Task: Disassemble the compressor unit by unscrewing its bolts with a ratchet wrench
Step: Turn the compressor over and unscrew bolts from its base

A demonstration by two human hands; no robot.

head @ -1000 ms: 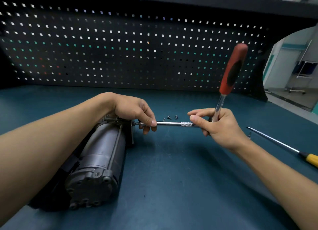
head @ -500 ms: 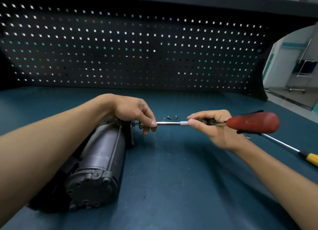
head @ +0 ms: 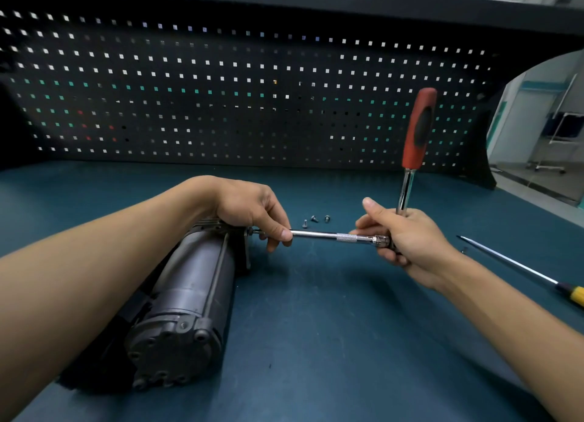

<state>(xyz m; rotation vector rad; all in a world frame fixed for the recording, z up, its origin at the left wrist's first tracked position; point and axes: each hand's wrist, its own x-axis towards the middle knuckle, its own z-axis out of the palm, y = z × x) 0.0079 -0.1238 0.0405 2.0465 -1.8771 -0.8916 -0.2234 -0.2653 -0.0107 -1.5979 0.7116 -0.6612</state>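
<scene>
The dark grey compressor unit point(head: 189, 301) lies on its side on the blue-green bench mat, its far end under my left hand point(head: 252, 209). A chrome extension bar point(head: 331, 235) runs from that end's flange to the ratchet wrench head. My left hand pinches the bar's near end at the flange. My right hand point(head: 407, 238) grips the ratchet wrench point(head: 417, 130) at its head, with the red and black handle pointing straight up. The bolt under the socket is hidden by my fingers.
Three small loose bolts point(head: 316, 219) lie on the mat just behind the bar. A long screwdriver with a yellow handle point(head: 518, 270) lies at the right. A black pegboard point(head: 252, 89) closes off the back of the bench.
The wrench handle swung from upright down to level on the right, and is now back upright. My left hand stayed on the bar; the compressor did not move.
</scene>
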